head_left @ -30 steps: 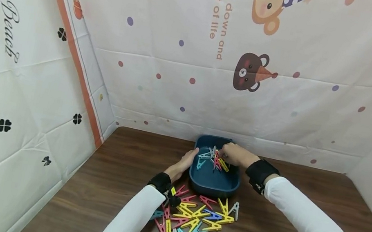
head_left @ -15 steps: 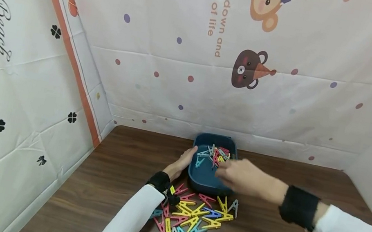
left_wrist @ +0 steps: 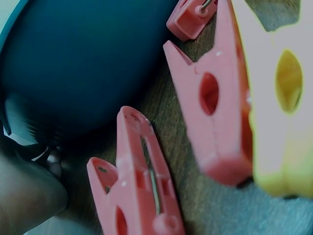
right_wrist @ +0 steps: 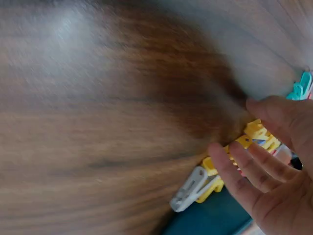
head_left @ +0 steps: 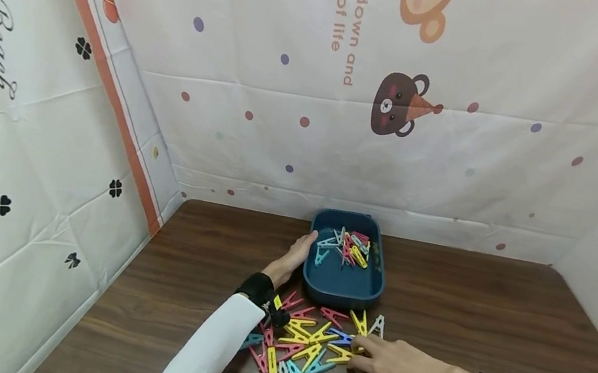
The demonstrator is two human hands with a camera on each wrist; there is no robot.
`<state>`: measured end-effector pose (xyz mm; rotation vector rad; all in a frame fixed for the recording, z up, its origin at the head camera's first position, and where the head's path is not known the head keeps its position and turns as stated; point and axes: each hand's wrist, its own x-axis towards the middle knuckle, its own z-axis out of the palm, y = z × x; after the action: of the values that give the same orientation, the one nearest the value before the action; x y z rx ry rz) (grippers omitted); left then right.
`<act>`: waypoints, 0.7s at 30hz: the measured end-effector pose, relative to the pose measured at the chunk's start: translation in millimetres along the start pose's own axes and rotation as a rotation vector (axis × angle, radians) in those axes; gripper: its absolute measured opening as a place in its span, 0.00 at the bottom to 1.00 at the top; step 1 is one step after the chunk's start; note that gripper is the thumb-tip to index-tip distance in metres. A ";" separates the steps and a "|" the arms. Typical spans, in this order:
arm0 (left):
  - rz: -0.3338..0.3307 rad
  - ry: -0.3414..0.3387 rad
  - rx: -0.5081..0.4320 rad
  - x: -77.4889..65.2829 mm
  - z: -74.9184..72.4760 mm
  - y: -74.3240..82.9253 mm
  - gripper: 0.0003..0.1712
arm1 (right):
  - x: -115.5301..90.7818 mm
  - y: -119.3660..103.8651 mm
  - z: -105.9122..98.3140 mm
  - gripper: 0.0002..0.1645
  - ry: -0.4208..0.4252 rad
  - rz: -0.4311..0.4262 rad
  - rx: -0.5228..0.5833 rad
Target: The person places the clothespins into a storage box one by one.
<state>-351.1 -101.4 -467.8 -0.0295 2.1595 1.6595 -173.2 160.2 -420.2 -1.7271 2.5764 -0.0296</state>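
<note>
My left hand holds the left side of a dark blue plastic bin, fingertips at its rim. In the left wrist view, part of that hand shows beside the bin's wall. Inside the bin lies a small heap of clothespins. My right hand is at the right edge of a spread of loose clothespins on the table, fingertips beside a yellow clothespin. The right wrist view shows this hand with thumb and fingers apart, nothing between them, near a grey clothespin.
Pink, yellow, blue, teal and white clothespins lie in front of the bin, some under my left wrist. A pink clothespin is close to the bin's base. The brown wood table meets a printed white cloth wall at the back.
My right hand has come out of the bin and moved toward me to the loose clothespins, leaving a yellow clothespin on the heap. My left hand stays at the bin.
</note>
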 end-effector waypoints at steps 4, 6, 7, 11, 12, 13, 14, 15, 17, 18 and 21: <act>0.007 0.004 0.004 1.5 -1.8 3.9 0.50 | -0.8 5.8 1.9 0.21 0.022 0.023 0.039; 0.008 0.006 0.010 2.1 -1.7 5.5 0.49 | -0.7 7.9 2.6 0.19 0.033 0.033 0.048; 0.013 0.009 0.012 2.1 -0.9 6.1 0.49 | -1.0 8.9 2.8 0.18 0.043 0.034 0.054; 0.031 0.004 0.008 3.0 1.3 7.0 0.49 | -2.1 10.8 4.3 0.16 0.090 0.030 0.036; 0.032 0.002 0.007 2.6 1.4 6.4 0.48 | -1.9 10.6 5.1 0.16 0.105 0.020 0.017; 0.032 -0.001 0.007 1.6 1.4 5.5 0.48 | -1.8 10.0 6.1 0.16 0.117 0.007 -0.003; 0.029 -0.001 0.006 0.5 1.3 4.4 0.48 | -1.6 9.1 7.2 0.16 0.129 -0.007 -0.019; 0.024 -0.001 0.003 -0.9 1.1 3.2 0.48 | -1.4 8.0 8.6 0.16 0.143 -0.024 -0.034; 0.017 0.001 0.001 -3.1 0.5 0.7 0.47 | -1.2 5.4 11.1 0.18 0.168 -0.054 -0.058; 0.021 0.002 0.001 -3.5 0.4 -0.2 0.47 | -1.4 4.1 12.1 0.18 0.178 -0.066 -0.059; 0.034 0.001 -0.006 -3.1 1.1 -1.3 0.49 | -3.4 0.7 12.7 0.18 0.198 -0.090 -0.057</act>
<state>-347.6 -101.5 -468.2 0.0048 2.1677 1.6848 -172.0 163.6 -432.9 -1.9525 2.6559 -0.1383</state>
